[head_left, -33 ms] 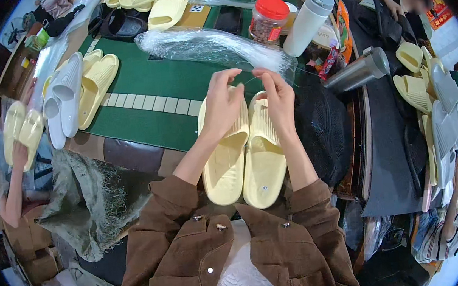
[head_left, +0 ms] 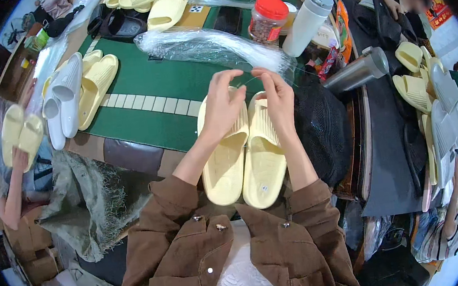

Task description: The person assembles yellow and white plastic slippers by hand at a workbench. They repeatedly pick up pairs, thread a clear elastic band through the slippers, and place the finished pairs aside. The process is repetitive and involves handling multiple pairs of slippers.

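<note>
A pair of pale yellow slippers stands in front of me, toes away: the left slipper [head_left: 224, 168] and the right slipper [head_left: 263, 167] side by side. Over the left one's toe strap is my left hand [head_left: 223, 104], fingers curled and thumb bent. My right hand [head_left: 277, 101] is above the right slipper's toe end, thumb and fingers pinched together. A thin clear plastic strand [head_left: 250, 79] runs between the fingertips of both hands. Just beyond lies a bundle of clear plastic strands [head_left: 203, 46] on the green table [head_left: 156, 130].
White slippers [head_left: 67, 95] and a yellow pair [head_left: 98, 89] stand at the left. A red-lidded jar [head_left: 269, 20], a white bottle [head_left: 308, 22] and a steel tumbler [head_left: 357, 70] are at the right. A co-worker's hand [head_left: 19, 159] holds yellow slippers at far left.
At the far left, the co-worker's yellow slippers have shifted and turned slightly. My own hands and the slippers before me look almost the same.
</note>
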Demonstrator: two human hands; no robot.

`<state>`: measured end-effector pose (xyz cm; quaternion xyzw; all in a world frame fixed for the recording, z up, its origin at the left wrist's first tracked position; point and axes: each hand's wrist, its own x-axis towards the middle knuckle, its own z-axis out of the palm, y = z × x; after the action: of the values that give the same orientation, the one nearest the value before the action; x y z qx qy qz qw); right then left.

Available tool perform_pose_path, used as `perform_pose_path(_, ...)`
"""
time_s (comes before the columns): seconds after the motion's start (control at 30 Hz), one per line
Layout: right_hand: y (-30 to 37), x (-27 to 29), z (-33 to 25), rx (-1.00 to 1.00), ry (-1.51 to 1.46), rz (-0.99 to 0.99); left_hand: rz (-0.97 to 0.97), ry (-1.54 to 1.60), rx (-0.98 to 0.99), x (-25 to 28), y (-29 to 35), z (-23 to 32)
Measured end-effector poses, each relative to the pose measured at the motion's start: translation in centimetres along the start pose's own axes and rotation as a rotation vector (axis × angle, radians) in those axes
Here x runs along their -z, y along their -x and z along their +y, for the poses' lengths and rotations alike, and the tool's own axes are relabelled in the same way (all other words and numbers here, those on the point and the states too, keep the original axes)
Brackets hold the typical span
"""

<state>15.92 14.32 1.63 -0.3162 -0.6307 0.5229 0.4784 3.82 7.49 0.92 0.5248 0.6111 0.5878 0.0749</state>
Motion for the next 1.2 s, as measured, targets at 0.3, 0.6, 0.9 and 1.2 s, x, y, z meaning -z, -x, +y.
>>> perform_pose_path(0.3, -0.1, 1.3, -2.3, -0.034, -0.315, -0.051, -0.229, -0.048, 0.101, -0.1, -0.1, -0.2)
perform_pose_path(0.6, 4.9, 6.0, -11.4, 0.01, -0.68, -0.043, -0.215, 0.089, 0.16, 0.3, -0.1, 0.3)
perform_pose_path(0.9, 10.8, 18.1, -15.7, 0.159, -0.207, 0.462, -0.252, 0.155, 0.192, 0.4, -0.2, 0.6)
perform_pose_path(1.2, 10.6, 38.9, -18.1, 0.355, 0.853, 1.074, -0.31, 0.089, 0.159, 0.4, -0.3, 1.1)
